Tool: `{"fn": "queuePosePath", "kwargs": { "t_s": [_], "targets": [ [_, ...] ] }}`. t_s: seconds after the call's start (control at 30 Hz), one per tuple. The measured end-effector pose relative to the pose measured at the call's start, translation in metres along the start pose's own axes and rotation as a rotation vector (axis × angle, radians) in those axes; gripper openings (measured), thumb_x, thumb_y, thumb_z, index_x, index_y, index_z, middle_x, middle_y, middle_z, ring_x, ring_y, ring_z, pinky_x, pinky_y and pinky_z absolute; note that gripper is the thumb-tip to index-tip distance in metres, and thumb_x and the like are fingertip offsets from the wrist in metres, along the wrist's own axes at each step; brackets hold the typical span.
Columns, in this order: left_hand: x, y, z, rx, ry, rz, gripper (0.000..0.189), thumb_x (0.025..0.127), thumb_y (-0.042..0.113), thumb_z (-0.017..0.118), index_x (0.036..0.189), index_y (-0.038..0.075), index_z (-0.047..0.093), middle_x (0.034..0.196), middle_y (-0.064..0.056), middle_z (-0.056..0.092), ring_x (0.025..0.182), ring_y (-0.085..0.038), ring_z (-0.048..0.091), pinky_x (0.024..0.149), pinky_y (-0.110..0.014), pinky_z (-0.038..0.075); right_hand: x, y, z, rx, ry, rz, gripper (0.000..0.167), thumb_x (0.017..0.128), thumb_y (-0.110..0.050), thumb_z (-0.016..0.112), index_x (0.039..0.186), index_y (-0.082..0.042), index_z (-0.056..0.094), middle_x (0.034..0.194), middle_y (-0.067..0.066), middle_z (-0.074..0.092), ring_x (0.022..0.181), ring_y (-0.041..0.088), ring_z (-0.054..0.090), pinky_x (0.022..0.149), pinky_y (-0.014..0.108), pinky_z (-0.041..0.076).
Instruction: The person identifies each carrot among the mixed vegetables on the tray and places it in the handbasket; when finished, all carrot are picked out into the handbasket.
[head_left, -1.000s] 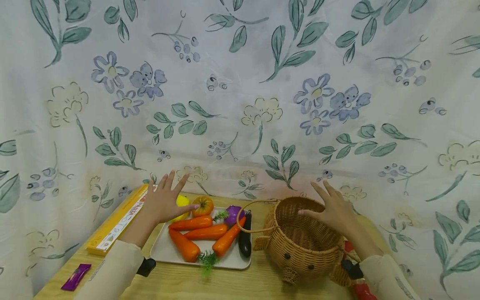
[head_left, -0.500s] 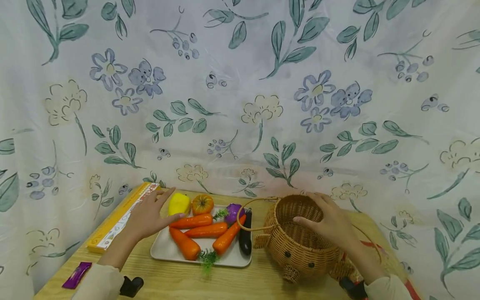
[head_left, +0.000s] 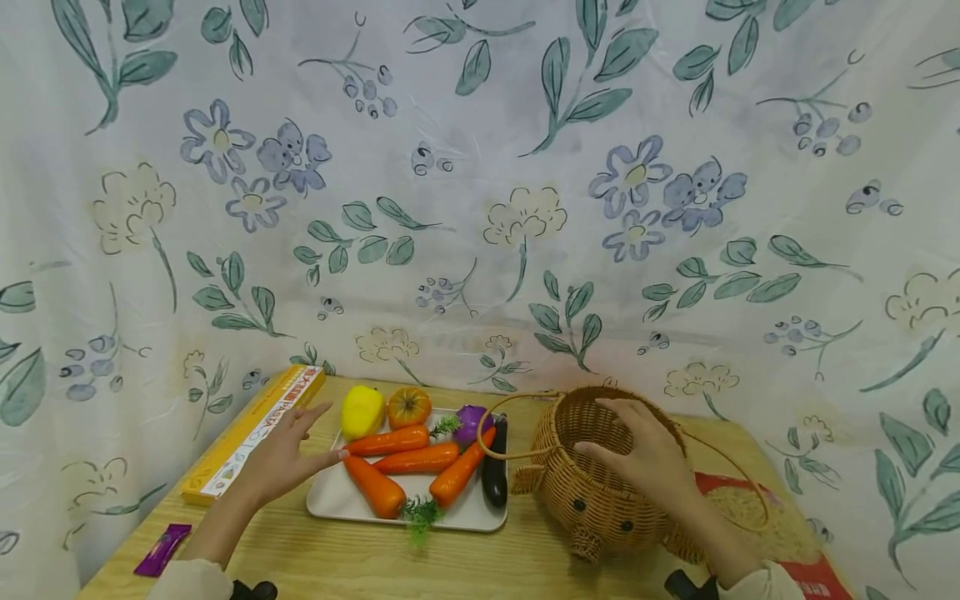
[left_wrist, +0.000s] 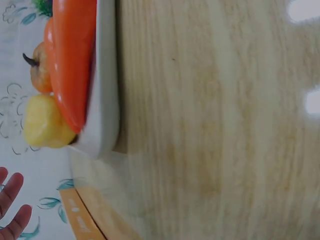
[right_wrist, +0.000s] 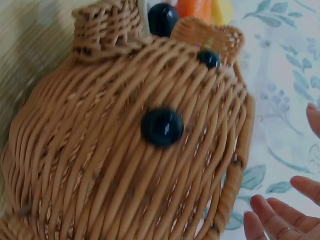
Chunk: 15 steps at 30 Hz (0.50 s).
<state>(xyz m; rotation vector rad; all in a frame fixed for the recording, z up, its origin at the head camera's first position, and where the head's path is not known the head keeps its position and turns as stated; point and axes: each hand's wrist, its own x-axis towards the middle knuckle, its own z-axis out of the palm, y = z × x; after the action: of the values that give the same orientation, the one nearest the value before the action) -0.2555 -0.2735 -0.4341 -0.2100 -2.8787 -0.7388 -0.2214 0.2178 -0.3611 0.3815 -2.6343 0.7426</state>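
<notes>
My left hand (head_left: 281, 462) hovers with spread fingers just left of a pale tray (head_left: 326, 500), holding nothing. On that tray lie several orange carrots (head_left: 416, 459), a yellow bell pepper (head_left: 363, 412), a small pumpkin (head_left: 409, 407), a purple round vegetable (head_left: 471, 423) and a dark eggplant (head_left: 494, 475). Over the mouth of a pig-faced wicker basket (head_left: 558, 492) hangs my right hand (head_left: 652, 458), its thumb apart from its fingers and nothing held. The right wrist view shows its fingertips (right_wrist: 275, 215) beyond the rim, apart from the wicker.
A yellow pasta box (head_left: 240, 442) lies along the left side of the table, with a purple packet (head_left: 162, 550) nearer. Right of the basket, partly behind my forearm, is a red bag (head_left: 810, 575) with a see-through window. A floral curtain (head_left: 480, 250) closes off the back.
Both raised hands have come down. The left moved down and leftward, uncovering the yellow pepper; the right sank to the basket's opening. Tray and basket stay in place.
</notes>
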Motion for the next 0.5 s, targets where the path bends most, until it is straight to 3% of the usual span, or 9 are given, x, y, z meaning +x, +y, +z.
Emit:
{"fn": "queuePosePath", "kwargs": {
  "t_s": [0.13,0.3,0.5],
  "targets": [
    [-0.003,-0.009,0.005,-0.047,-0.046,-0.035,0.084,0.086,0.059,0.067,0.149,0.009,0.043,0.133,-0.025,0.046,0.105,-0.035,0.059,0.068,-0.043,0.050,-0.002,-0.007,0.009,0.031,-0.007,0.005,0.070,0.079,-0.049,0.080,0.136,-0.014,0.058,0.133,0.011,0.058,0.118,0.038,0.058,0.089,0.057,0.050],
    [-0.007,-0.021,0.012,-0.047,-0.064,-0.047,0.076,0.085,0.053,0.071,0.143,0.007,0.052,0.117,-0.020,0.053,0.096,-0.027,0.059,0.067,-0.037,0.047,-0.006,-0.016,0.019,0.069,-0.014,0.020,0.069,0.076,-0.048,0.082,0.133,-0.016,0.061,0.122,0.005,0.062,0.102,0.025,0.062,0.076,0.040,0.051],
    [-0.009,-0.035,0.022,-0.124,-0.091,-0.060,0.069,0.086,0.044,0.074,0.140,0.006,0.055,0.117,-0.020,0.058,0.087,-0.022,0.055,0.066,-0.032,0.043,-0.013,-0.027,0.027,0.116,-0.027,0.057,0.067,0.074,-0.045,0.084,0.130,-0.015,0.063,0.112,0.002,0.064,0.091,0.016,0.061,0.071,0.029,0.049]
  ]
}}
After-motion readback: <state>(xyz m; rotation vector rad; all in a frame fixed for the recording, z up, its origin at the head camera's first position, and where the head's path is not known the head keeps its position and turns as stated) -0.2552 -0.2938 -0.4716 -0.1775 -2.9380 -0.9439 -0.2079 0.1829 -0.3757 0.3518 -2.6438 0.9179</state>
